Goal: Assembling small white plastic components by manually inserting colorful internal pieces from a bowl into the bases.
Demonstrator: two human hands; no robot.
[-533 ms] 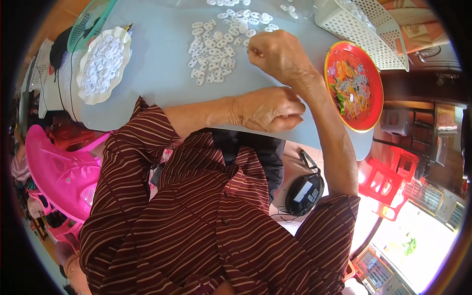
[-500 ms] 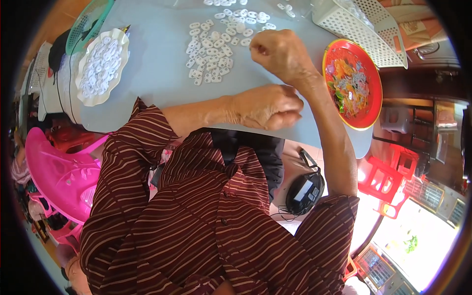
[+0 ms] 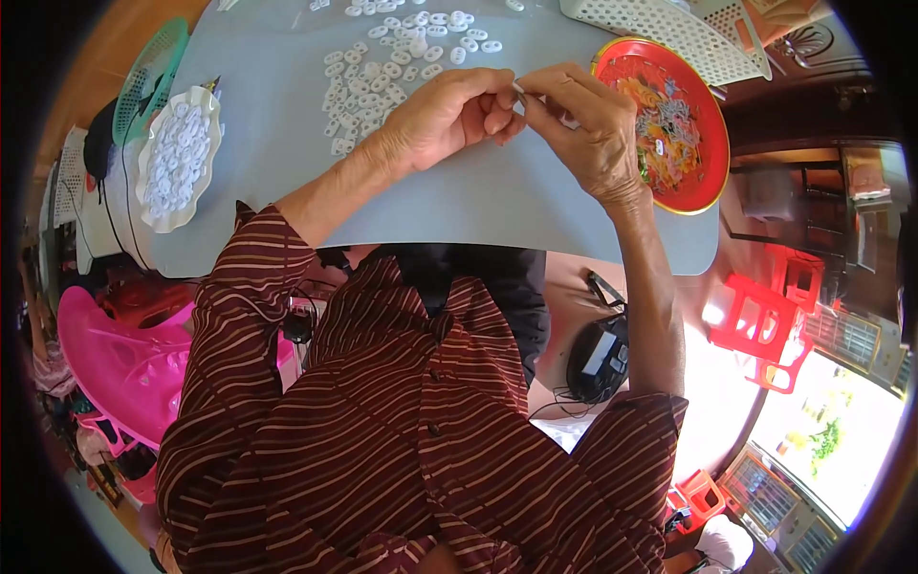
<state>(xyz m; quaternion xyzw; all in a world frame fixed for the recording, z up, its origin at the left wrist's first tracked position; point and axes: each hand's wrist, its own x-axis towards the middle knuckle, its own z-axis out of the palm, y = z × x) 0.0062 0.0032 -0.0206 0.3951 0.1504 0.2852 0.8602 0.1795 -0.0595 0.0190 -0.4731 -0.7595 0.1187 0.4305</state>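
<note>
My left hand (image 3: 440, 113) and my right hand (image 3: 581, 122) meet fingertip to fingertip above the grey-blue table (image 3: 459, 206). Between the pinched fingers sits a small white piece (image 3: 517, 88); both hands touch it. Many small white oval rings (image 3: 378, 72) lie scattered on the table just beyond my left hand. A red plate (image 3: 712, 153) holding colourful thin bits stands right of my right hand.
A scalloped white dish (image 3: 177, 158) heaped with white rings sits at the table's left, with a green mesh basket (image 3: 143, 81) behind it. A white lattice basket (image 3: 669, 33) is at the back right. Pink plastic chair (image 3: 115, 354) left, red stools (image 3: 765, 320) right.
My left hand rose from the near table edge toward the middle and met my right hand, which came down slightly; the fingertips now pinch together. The view also shifted.
</note>
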